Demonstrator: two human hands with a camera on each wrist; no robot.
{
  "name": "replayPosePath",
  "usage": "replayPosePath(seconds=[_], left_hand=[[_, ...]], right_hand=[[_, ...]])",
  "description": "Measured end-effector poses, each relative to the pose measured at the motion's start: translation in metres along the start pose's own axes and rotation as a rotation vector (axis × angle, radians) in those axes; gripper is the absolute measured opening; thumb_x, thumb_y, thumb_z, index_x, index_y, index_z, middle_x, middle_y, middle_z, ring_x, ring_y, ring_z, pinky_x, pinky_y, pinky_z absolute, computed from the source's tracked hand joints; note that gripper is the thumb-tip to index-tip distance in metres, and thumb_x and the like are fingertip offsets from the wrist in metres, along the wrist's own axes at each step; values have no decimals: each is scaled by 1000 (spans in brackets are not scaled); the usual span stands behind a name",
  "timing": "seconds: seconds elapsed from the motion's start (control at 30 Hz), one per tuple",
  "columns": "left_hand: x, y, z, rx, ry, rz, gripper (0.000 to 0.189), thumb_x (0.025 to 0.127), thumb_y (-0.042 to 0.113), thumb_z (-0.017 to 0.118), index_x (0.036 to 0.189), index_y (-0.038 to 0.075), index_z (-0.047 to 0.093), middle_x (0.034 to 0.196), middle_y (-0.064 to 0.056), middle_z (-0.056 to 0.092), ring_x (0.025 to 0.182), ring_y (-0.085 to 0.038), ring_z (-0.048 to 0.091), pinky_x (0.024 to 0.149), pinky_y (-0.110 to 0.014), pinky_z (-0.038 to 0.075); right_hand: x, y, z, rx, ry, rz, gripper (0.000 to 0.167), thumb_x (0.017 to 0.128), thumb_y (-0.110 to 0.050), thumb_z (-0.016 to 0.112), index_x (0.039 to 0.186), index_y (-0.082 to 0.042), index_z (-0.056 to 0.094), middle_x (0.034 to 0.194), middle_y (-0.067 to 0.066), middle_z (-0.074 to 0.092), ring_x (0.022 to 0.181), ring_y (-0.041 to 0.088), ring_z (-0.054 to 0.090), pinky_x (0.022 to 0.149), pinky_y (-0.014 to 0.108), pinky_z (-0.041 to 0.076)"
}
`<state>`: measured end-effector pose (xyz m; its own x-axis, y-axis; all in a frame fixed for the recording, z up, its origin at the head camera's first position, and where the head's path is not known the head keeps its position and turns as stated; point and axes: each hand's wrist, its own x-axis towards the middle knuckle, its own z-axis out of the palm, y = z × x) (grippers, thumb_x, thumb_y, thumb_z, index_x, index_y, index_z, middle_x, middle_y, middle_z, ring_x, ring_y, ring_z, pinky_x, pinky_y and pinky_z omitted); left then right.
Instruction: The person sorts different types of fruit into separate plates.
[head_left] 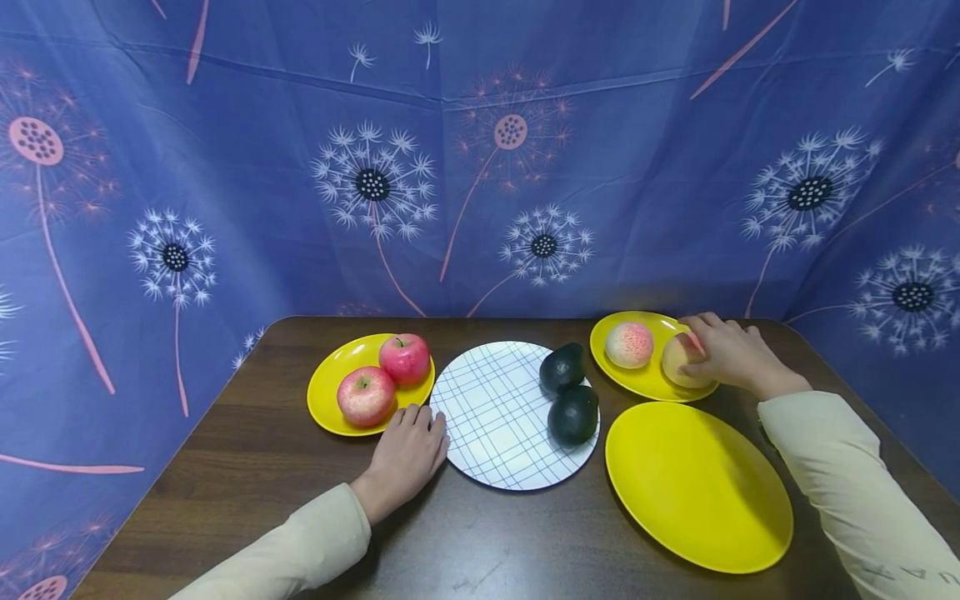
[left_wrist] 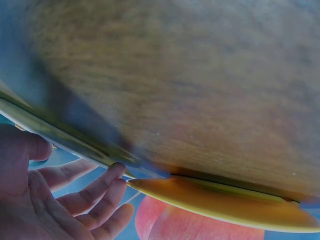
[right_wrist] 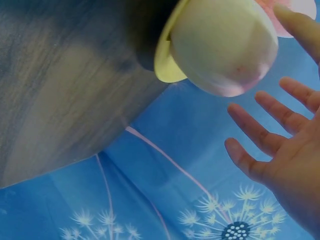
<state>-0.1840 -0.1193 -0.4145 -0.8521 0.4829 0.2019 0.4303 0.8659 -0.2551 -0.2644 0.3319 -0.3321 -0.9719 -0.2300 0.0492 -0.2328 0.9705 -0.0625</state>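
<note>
My right hand (head_left: 735, 354) reaches over a peach (head_left: 678, 362) on the small yellow plate (head_left: 647, 390) at the back right. In the right wrist view its fingers (right_wrist: 257, 129) are spread beside the pale peach (right_wrist: 225, 45), with a gap visible between most of them and the fruit. A second, pinker peach (head_left: 629, 345) sits on the same plate. Between the left yellow plate (head_left: 324, 392) and the white checked plate (head_left: 487, 417), my left hand (head_left: 405, 458) rests with loosely bent fingers, holding nothing. Two apples, one paler (head_left: 366, 396) and one redder (head_left: 405, 358), lie on that yellow plate.
Two dark green avocados, one behind (head_left: 561, 369) and one in front (head_left: 573, 417), lie on the white plate's right side. A larger yellow plate (head_left: 697, 487) with nothing on it lies at the front right. Behind the brown table (head_left: 225, 475) hangs a blue dandelion-print cloth (head_left: 465, 167).
</note>
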Motion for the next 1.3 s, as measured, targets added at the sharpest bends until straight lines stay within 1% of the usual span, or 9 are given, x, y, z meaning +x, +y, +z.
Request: replayPosePath(seconds=[0.27,0.4,0.53,0.67,0.83,0.93,1.07,1.17,1.3], left_hand=[[0,0,0,16,1,2,46,87,40,55,120,9,58,103,-11,61,94,-25,52,90,-39,47],[1,1,0,12,2,2,45,87,40,55,119,9,58,103,-11,61,93,-25,53,89,-39,47],[0,0,-1,14,4,3,45,87,40,55,119,9,59,102,-11,61,92,-25,52,88,-39,48],[1,0,-1,15,7,4,44,87,40,55,118,9,59,101,-11,61,92,-25,52,87,-39,48],[1,0,-2,9,3,2,44,87,39,55,118,8,59,101,-11,61,92,-25,52,88,-39,48],[1,0,-2,4,-1,2,45,87,39,55,119,8,58,102,-11,61,92,-25,52,88,-39,48],[1,0,-2,-4,-9,1,45,87,40,55,120,9,58,103,-11,61,93,-25,52,88,-39,47],[1,0,-3,-6,-10,1,46,87,40,55,120,9,58,103,-12,61,93,-25,52,88,-39,47],[1,0,-2,-7,-4,0,45,87,39,55,120,9,58,103,-12,61,93,-25,52,88,-39,47]], right_hand=[[-3,-14,-14,-35,42,-51,76,74,-40,71,132,-1,41,127,25,44,105,47,44,86,71,29],[-5,-24,-18,-46,71,-92,70,76,-37,70,131,-3,43,127,23,45,105,45,45,84,66,33],[-5,-35,-18,-62,115,-140,67,74,-32,72,129,-4,46,126,20,47,103,42,47,81,59,36],[-7,-48,-18,-71,145,-204,67,72,-30,74,128,-5,48,126,20,48,104,41,48,83,60,36],[-9,-65,-16,-49,141,-230,69,70,-27,77,129,-8,48,130,17,48,109,39,46,91,62,33],[-10,-74,-12,-48,135,-253,70,70,-27,77,131,-9,46,131,16,48,113,39,45,93,62,33],[-11,-85,-8,-78,145,-330,69,71,-28,76,130,-8,47,129,15,49,114,38,47,92,63,36],[-13,-93,-3,-99,160,-393,68,70,-28,77,128,-7,49,126,13,51,112,36,48,89,61,39],[-15,-102,3,-93,165,-457,67,68,-27,78,126,-9,50,123,11,53,110,33,49,88,58,41]])
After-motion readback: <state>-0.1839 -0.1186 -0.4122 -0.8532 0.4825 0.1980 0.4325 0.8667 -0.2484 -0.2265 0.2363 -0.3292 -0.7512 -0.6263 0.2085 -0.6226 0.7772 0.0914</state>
